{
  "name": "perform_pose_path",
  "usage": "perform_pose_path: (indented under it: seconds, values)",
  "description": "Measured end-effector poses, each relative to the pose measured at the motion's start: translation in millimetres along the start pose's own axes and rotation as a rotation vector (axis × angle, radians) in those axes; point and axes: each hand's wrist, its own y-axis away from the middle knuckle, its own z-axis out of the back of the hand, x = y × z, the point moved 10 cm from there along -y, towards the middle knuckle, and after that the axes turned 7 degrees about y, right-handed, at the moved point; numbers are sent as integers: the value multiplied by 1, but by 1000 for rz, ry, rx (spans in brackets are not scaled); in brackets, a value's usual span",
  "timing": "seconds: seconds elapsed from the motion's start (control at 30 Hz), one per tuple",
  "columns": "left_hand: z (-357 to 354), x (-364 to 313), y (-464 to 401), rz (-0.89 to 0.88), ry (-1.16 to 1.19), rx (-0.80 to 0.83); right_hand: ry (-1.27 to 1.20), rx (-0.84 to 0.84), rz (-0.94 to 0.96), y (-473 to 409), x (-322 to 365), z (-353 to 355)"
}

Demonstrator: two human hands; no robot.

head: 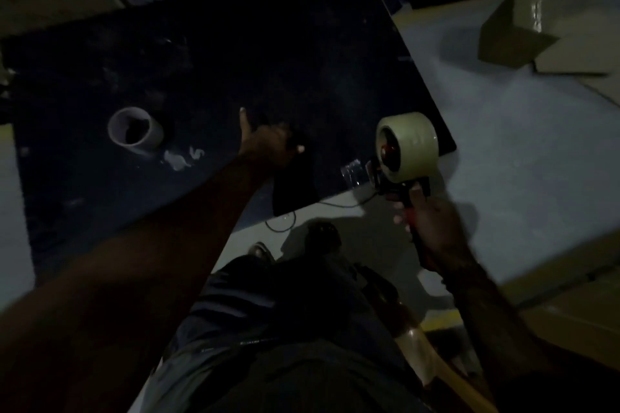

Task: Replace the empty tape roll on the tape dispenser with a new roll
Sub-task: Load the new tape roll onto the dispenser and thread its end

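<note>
The scene is very dark. My right hand (432, 228) grips the handle of the tape dispenser (399, 178), held over the near right corner of the dark table (235, 60). A full pale roll of tape (411, 144) sits on the dispenser's red hub. An empty cardboard core (134, 131) lies on the table at the left. My left hand (268, 144) rests on a flat black object (295, 181) near the table's front edge, with one finger stretched out and the others curled over it.
Crumpled bits of tape (183, 159) lie beside the core. A clear tape scrap (352, 173) sticks by the table corner. Cardboard boxes (523, 33) stand on the pale floor at the right. A cable (302, 214) hangs below the table edge. My legs are below.
</note>
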Motion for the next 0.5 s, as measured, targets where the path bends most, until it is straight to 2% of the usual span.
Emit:
perform_pose_path:
  seconds: [0.13,0.23,0.3,0.4,0.5]
  values:
    - [-2,34,26,131,-97,54,56,83,101,-7,50,-28]
    - [11,53,39,216,-8,21,163,120,196,-8,84,-52]
    - [32,60,40,218,158,-74,183,125,226,-13,100,-68]
    - [80,66,46,139,418,-316,129,191,189,-24,114,-99]
    - [109,69,60,135,439,-412,108,240,157,-34,118,-124]
